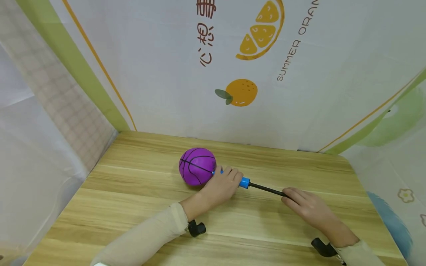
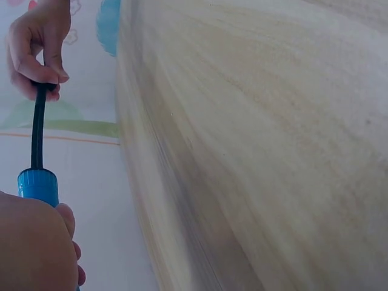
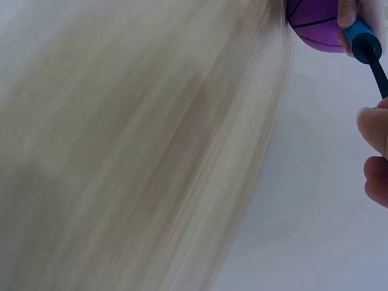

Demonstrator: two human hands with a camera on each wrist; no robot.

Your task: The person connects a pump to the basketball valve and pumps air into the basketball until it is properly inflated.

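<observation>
A purple basketball [image 1: 198, 166] with black lines sits on the wooden table, left of centre. Beside it, my left hand [image 1: 223, 184] grips the blue barrel [image 1: 244, 183] of a hand pump, whose tip end points at the ball's right side. A long stretch of black rod [image 1: 266, 188] shows out of the barrel. My right hand [image 1: 307, 207] holds the far end of this rod, its fingers hiding the handle. In the left wrist view the rod [image 2: 38, 130] runs between both hands. The right wrist view shows the ball [image 3: 315, 30] behind the barrel.
The wooden table [image 1: 133, 207] reaches back to a white curtain [image 1: 166, 92] printed with oranges and lettering. More curtain hangs at both sides. Black camera mounts [image 1: 197, 228] are strapped at the wrists.
</observation>
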